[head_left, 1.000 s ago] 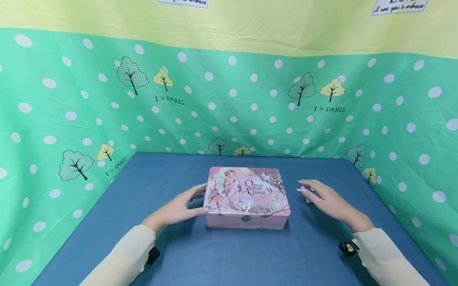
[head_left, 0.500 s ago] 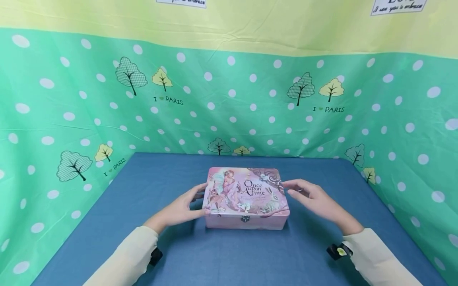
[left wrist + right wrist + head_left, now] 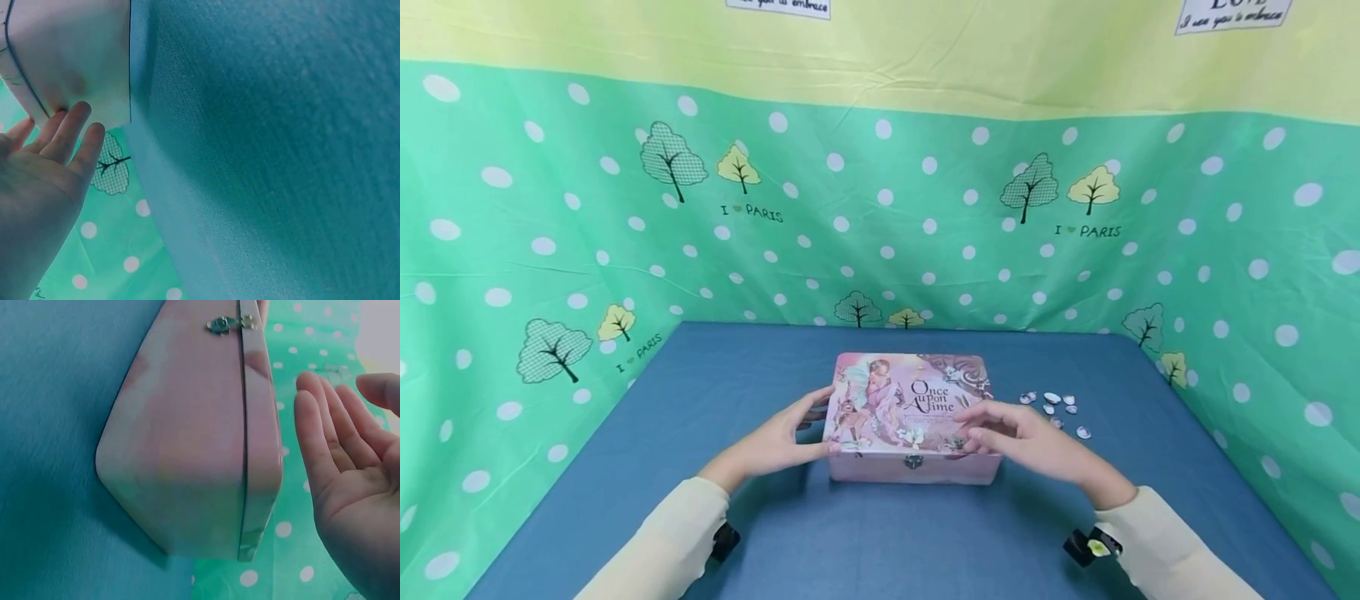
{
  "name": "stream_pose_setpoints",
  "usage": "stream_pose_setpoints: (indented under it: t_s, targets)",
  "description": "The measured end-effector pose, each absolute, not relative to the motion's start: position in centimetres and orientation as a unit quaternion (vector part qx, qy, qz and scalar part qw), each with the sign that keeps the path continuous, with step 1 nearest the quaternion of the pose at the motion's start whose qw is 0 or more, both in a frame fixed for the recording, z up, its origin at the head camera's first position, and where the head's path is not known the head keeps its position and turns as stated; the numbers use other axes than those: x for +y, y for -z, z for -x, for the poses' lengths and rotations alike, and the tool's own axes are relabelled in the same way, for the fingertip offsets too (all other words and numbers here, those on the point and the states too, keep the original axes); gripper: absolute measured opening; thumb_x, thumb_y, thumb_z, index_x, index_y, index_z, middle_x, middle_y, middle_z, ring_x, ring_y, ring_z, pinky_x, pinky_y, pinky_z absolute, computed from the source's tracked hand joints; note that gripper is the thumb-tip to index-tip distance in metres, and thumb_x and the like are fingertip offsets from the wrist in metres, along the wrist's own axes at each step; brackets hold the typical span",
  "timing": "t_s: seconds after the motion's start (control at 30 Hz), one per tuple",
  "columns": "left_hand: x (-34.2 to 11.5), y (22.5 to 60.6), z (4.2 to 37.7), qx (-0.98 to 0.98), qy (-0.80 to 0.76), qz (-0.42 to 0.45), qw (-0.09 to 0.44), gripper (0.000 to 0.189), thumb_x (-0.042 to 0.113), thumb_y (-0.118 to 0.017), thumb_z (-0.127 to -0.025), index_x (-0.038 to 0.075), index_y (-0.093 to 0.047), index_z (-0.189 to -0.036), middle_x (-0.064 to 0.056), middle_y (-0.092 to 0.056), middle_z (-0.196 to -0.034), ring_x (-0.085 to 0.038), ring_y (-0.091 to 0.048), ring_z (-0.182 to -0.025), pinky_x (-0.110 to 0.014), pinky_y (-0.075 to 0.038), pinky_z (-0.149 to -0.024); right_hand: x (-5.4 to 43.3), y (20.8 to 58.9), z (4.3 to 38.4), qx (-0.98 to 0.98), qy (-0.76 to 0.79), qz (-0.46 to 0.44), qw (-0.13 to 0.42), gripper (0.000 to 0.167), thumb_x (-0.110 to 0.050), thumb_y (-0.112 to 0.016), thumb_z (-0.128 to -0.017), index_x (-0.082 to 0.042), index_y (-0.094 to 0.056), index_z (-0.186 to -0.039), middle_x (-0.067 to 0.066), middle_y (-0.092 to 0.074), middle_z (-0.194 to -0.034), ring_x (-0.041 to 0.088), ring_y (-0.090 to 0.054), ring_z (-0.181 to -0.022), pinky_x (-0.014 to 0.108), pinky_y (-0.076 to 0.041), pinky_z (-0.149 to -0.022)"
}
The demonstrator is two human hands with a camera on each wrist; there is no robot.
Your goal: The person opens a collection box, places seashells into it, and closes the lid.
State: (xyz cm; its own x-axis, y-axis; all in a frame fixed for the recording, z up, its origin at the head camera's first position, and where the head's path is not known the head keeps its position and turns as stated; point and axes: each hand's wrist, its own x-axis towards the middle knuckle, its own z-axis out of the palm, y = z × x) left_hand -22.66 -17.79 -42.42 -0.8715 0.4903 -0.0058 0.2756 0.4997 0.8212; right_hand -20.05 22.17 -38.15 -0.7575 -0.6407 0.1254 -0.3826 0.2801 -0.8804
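A pink box (image 3: 887, 417) with a fairy picture and "Once upon a Time" on its lid sits closed on the table, a small metal clasp (image 3: 913, 461) at its front. My left hand (image 3: 778, 433) rests against its left side, thumb at the lid's front left corner. In the left wrist view the fingers (image 3: 65, 134) lie along the side wall, not wrapped around it. My right hand (image 3: 1026, 437) is over the front right part of the lid. The right wrist view shows its fingers (image 3: 340, 425) loosely extended, holding nothing, apart from the box.
Several small clear, shiny gems (image 3: 1052, 399) lie scattered on the blue tabletop (image 3: 737, 358) to the right of the box. A green dotted cloth (image 3: 887, 233) hangs behind the table and along both sides.
My right hand has moved left from over the gems, past the box's right edge, to above its lid. The gems now show. My left hand stays at the box's side.
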Motion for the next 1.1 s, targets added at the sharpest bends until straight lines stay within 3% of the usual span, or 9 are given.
stream_pose_setpoints:
  t_s: [0.27,0.57,0.77,1.1]
  targets:
    - [-17.7,42.2,22.5,0.859,-0.448,-0.215,0.124,0.092,0.046,-0.076,-0.089,0.029,-0.021,-0.161,-0.004,-0.027,-0.161,-0.031,-0.040,-0.139,-0.060,-0.035,-0.107,21.0,39.0,19.0,0.744,0.496,0.379,0.238,0.038,-0.013,-0.052,-0.106,0.002,-0.053,-0.142,0.021,-0.066,-0.124,0.038,-0.066,-0.108,0.041,-0.053,-0.091]
    - [-17.7,42.3,22.6,0.858,-0.448,-0.221,0.122,0.091,0.044,-0.074,-0.090,0.026,-0.020,-0.161,-0.007,-0.026,-0.161,-0.033,-0.041,-0.138,-0.059,-0.036,-0.107,20.2,40.7,18.6,0.727,0.475,0.375,0.325,0.045,-0.016,-0.049,-0.108,0.002,-0.044,-0.148,0.018,-0.062,-0.133,0.031,-0.062,-0.118,0.029,-0.050,-0.094]
    - [-17.8,42.3,22.6,0.854,-0.453,-0.226,0.123,0.089,0.042,-0.074,-0.091,0.026,-0.021,-0.161,-0.009,-0.026,-0.161,-0.035,-0.041,-0.138,-0.060,-0.036,-0.106,19.9,42.1,18.9,0.697,0.483,0.357,0.391,0.051,-0.015,-0.045,-0.109,0.001,-0.031,-0.155,0.018,-0.057,-0.138,0.027,-0.060,-0.121,0.035,-0.051,-0.094]
    - [-17.8,42.4,22.6,0.849,-0.460,-0.229,0.123,0.088,0.039,-0.075,-0.091,0.026,-0.022,-0.161,-0.009,-0.027,-0.161,-0.035,-0.041,-0.138,-0.059,-0.036,-0.107,19.0,43.9,19.2,0.654,0.529,0.323,0.434,0.057,-0.019,-0.044,-0.109,-0.004,-0.021,-0.159,0.015,-0.051,-0.146,0.027,-0.057,-0.127,0.036,-0.050,-0.096]
